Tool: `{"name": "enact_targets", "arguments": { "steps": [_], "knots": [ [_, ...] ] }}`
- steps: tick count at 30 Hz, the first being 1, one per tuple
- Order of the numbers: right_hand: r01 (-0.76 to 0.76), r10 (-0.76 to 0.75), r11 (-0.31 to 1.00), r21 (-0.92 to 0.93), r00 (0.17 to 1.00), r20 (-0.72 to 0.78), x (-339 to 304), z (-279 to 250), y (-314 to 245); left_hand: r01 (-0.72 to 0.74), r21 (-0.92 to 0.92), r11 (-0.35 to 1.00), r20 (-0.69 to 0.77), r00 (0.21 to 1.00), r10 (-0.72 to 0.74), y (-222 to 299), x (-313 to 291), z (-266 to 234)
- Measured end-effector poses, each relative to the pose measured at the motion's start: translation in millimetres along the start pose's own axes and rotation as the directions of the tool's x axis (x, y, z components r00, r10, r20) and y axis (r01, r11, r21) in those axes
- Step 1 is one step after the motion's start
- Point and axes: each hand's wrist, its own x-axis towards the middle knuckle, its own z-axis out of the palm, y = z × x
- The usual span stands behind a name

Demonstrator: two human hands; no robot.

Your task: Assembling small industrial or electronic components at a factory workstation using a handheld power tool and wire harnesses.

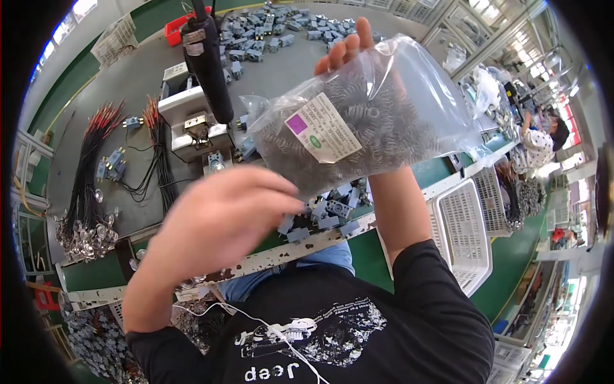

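A clear plastic bag of small metal coil springs hangs above the workbench. On its front is a white paper label with a purple square and a green oval. My right hand holds the bag from behind; its fingertips rise over the bag's upper edge, and its palm is mostly hidden. My left hand is by the bag's lower left corner, smeared by motion. Its fingers look bent, but whether they touch the bag or grip anything does not show. Below the bag lie grey-blue plastic parts.
A bench press fixture stands left of the bag, with a black power driver hanging over it. Bundles of black and red wires lie at left. Piled grey parts cover the back. White crates stand at right; a person sits far right.
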Motion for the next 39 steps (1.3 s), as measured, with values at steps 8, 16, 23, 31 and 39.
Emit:
{"name": "enact_targets", "arguments": {
  "steps": [8,16,23,31,39],
  "knots": [
    [-0.154,0.147,0.985,0.074,0.985,0.091,3.4,-9.3,-0.9,0.173,-0.160,0.972,-0.594,0.770,-0.234,-16.3,-9.3,-40.5],
    [-0.093,0.073,0.986,0.139,0.987,0.142,8.3,-6.4,5.3,0.327,-0.937,0.125,0.141,0.680,-0.720,-72.0,-6.3,57.9],
    [0.018,-0.036,0.983,0.184,0.995,0.096,4.9,-20.5,-12.8,0.256,-0.918,0.302,-0.041,0.697,-0.716,-87.7,19.4,56.1],
    [-0.337,0.039,0.655,-0.676,0.909,-0.415,-27.6,-136.6,-109.6,0.128,-0.103,0.986,-0.668,0.726,-0.164,-71.8,97.8,-10.3],
    [-0.113,-0.620,0.200,-0.973,0.754,-0.215,-49.4,-40.2,-105.8,0.041,0.483,0.875,-0.326,0.935,0.137,-44.7,160.3,-15.7]
  ]
}}
